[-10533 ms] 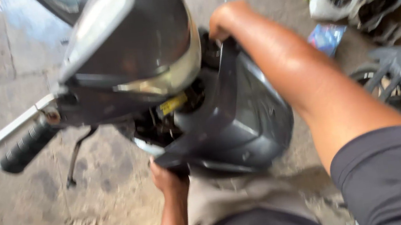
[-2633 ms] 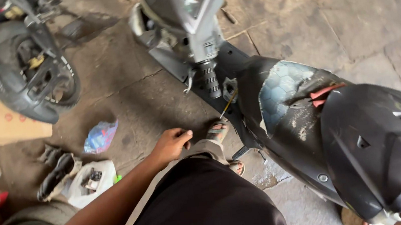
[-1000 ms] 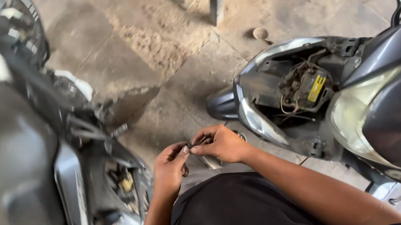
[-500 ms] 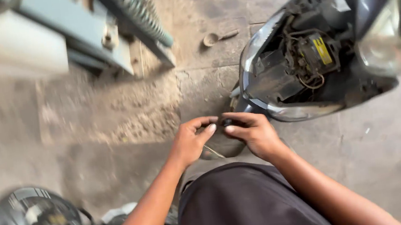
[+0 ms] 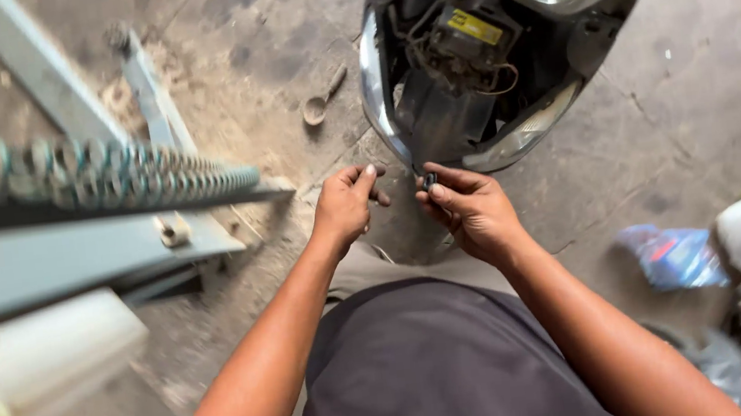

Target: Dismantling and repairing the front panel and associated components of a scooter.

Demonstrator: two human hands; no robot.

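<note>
Just below the scooter's opened front end (image 5: 468, 85), the right hand (image 5: 473, 210) pinched a small dark part (image 5: 430, 179) in its fingertips while the left hand (image 5: 347, 206), loosely curled and empty, hovered beside it; a firm pinch seemed wise.

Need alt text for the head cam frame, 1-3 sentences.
Seen from above, a person's right hand pinches a small dark part beside the left hand, just below a scooter's opened front with exposed wiring. They stand on stained concrete floor, a pale blue metal frame at left.
</note>
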